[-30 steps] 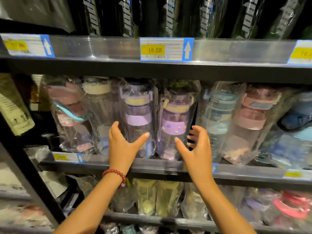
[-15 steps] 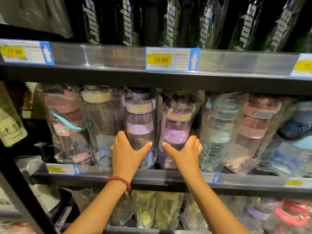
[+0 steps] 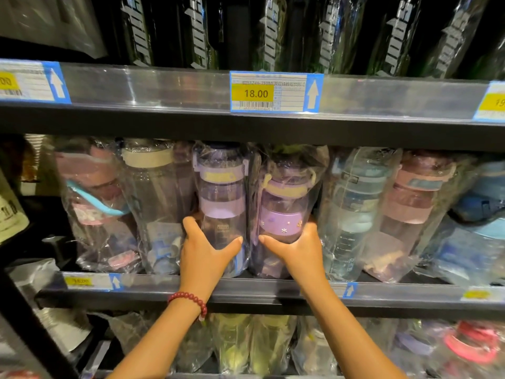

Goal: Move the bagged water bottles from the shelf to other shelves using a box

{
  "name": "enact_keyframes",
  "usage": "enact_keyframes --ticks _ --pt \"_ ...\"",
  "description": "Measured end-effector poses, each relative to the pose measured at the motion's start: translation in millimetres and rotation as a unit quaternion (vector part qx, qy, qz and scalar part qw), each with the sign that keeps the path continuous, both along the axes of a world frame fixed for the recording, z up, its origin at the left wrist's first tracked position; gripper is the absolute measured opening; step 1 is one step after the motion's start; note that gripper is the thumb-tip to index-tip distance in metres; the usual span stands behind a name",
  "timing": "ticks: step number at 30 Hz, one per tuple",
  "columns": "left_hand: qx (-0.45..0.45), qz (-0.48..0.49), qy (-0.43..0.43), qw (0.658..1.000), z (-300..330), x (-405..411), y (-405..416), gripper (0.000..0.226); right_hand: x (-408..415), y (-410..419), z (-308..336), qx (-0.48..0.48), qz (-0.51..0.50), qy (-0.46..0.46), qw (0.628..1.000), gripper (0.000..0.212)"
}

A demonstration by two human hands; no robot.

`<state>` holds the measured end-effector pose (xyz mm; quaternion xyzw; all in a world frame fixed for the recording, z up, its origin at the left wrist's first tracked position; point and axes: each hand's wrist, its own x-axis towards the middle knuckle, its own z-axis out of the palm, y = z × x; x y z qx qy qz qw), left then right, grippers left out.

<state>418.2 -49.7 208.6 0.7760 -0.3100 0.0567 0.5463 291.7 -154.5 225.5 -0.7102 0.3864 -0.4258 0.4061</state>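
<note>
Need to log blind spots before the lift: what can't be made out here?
Head view only:
- Box: out of frame.
- Fingers of left hand and right hand: hidden behind the two purple bagged bottles.
- Lower-shelf price tag: blurred.
- Left price label: cut by the frame edge.

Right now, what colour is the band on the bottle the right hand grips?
Purple band with small flower marks, clearest in the head view.

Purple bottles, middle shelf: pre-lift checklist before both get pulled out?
1. Left hand wrapped round left purple bottle: ok.
2. Right hand wrapped round right purple bottle: ok.
3. Fingers behind the bottles: cannot tell, hidden.
4. Headroom under upper shelf: not ok, bag tops touch it.
5. Neighbour bags clear: not ok, pressed against both sides.
6. Box ready: cannot tell, not in view.
</note>
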Motion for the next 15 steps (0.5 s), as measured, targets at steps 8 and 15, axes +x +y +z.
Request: enact_keyframes --ticks 8,15 --pt "0.007 -0.008 0.008 1.000 1.4 4.6 3.2 0.075 4.5 6.4 -4.7 -0.032 -0.010 0.025 0.999 0.085" --pt "0.028 -0.015 -0.008 0.999 3.2 3.5 4.6 0.076 -14.1 -5.9 -10.1 -0.019 0.087 0.013 0.996 0.070"
